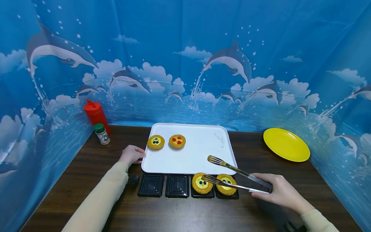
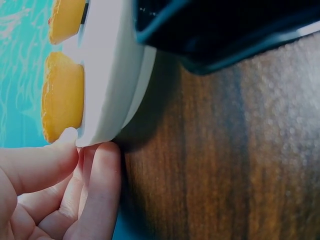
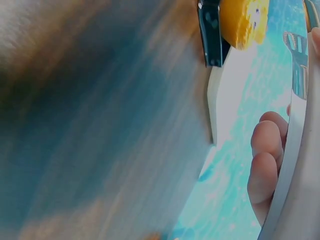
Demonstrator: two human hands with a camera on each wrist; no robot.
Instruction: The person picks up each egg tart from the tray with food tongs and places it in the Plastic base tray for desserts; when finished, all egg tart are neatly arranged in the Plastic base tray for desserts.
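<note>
Both tong arms point left, seemingly crosswise | right hand grips them | left hand pinches tray

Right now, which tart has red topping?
The tart on the white tray, right of its neighbour in the head view; the other three are dark-dotted.

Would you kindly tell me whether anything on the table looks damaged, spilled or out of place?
Only one small thing: the white tray has faint grey marks near its far right corner, breaking up its otherwise plain surface; whether they are scratches or residue, I cannot tell. Nothing looks spilled.
</note>
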